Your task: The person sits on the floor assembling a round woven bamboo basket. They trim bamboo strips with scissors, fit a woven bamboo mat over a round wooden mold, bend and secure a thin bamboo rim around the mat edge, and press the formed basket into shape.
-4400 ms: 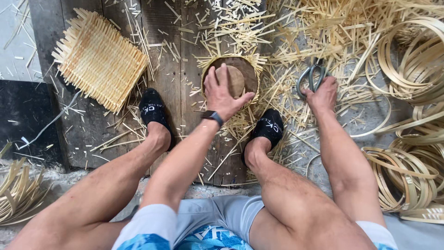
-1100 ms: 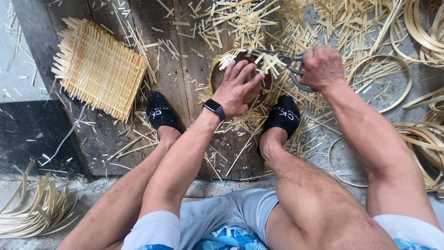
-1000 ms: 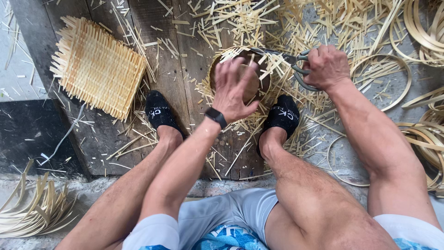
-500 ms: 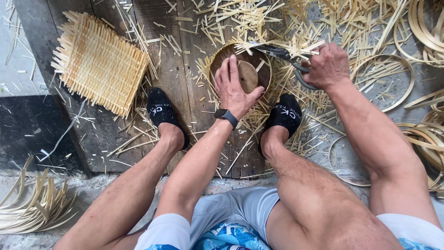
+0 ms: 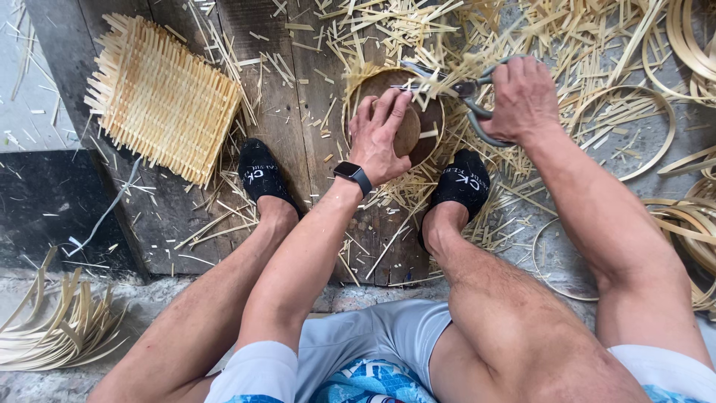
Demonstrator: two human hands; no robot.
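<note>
The scissors (image 5: pixel 455 86) lie almost level, blades pointing left over the round basket (image 5: pixel 399 119). The right hand (image 5: pixel 522 97) grips their handles. The left hand (image 5: pixel 380 138) lies spread flat on the basket, just below the blades.

A flat square woven bamboo mat (image 5: pixel 165 101) lies on the dark wooden planks (image 5: pixel 298 112), left of the round woven bamboo basket (image 5: pixel 418 123) between the feet.

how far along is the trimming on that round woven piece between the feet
Done: a square woven mat lies finished-looking on the boards, cut bamboo scraps all around. In hand: left hand presses the round woven piece while right hand works scissors at its far rim. Left: strip ends stick out there.
</note>
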